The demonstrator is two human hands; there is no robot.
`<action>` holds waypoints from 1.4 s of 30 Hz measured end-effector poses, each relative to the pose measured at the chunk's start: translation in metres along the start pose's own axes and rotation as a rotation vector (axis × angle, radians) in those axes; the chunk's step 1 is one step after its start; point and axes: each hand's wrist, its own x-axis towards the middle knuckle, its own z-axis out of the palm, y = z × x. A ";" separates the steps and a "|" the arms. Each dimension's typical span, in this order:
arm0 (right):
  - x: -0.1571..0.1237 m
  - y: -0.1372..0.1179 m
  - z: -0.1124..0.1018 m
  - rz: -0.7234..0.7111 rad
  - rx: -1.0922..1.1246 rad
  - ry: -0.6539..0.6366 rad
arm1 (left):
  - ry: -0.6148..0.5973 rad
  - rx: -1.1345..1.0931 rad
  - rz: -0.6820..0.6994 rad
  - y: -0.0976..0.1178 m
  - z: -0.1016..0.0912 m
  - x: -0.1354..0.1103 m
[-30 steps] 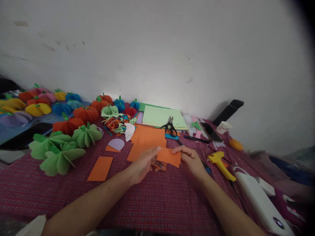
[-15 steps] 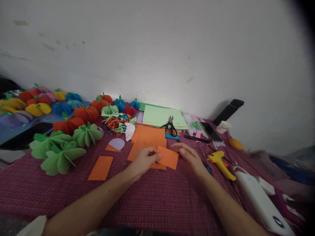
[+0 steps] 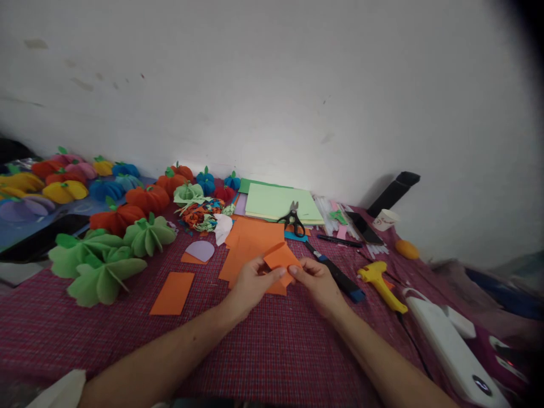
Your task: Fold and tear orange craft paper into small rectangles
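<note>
Between my hands is a small orange paper piece point(image 3: 282, 256), bent over on itself. My left hand point(image 3: 254, 283) pinches its left side, thumb on top. The right side is pinched by my right hand point(image 3: 317, 283), its thumb close to the other one. Below and behind them lie several larger orange sheets point(image 3: 250, 238), partly overlapping. Another orange rectangle point(image 3: 173, 293) rests flat on the cloth to the left, near a lilac rounded paper point(image 3: 200, 250). Just right of my right hand is a dark utility knife point(image 3: 340, 276).
Scissors point(image 3: 292, 218) lie at the front edge of a pale green paper stack point(image 3: 280, 201). A yellow glue gun point(image 3: 381, 285) and a white power bank point(image 3: 453, 345) are on the right. Green paper pumpkins point(image 3: 106, 272) and paper scraps point(image 3: 202, 215) stand left.
My right hand has come in from the right and taken hold of the orange paper. The paper was flat and now is bent over. The utility knife shows more fully.
</note>
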 end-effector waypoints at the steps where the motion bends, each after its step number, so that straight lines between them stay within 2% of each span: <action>1: -0.001 0.001 0.002 0.002 0.002 -0.001 | 0.006 -0.002 0.005 -0.001 0.000 0.000; 4: -0.001 0.000 0.004 0.015 -0.001 -0.044 | 0.008 0.020 0.046 -0.003 -0.004 0.002; 8: 0.000 -0.003 0.002 -0.024 0.001 -0.122 | -0.021 0.213 0.098 -0.003 -0.008 0.000; 14: 0.001 -0.005 -0.003 -0.079 -0.126 -0.043 | -0.083 0.464 0.133 -0.005 -0.006 -0.006; 20: -0.001 -0.008 -0.003 -0.087 -0.189 -0.024 | -0.051 0.497 0.120 -0.010 -0.008 -0.005; 29: -0.002 -0.010 -0.002 -0.082 -0.197 -0.034 | -0.028 0.450 0.120 -0.003 -0.007 -0.005; 37: -0.002 -0.009 -0.002 -0.052 -0.178 -0.033 | -0.016 0.618 0.109 -0.001 -0.008 -0.006; 42: -0.002 -0.007 -0.002 -0.075 -0.203 -0.005 | -0.032 0.650 0.107 0.001 -0.007 -0.006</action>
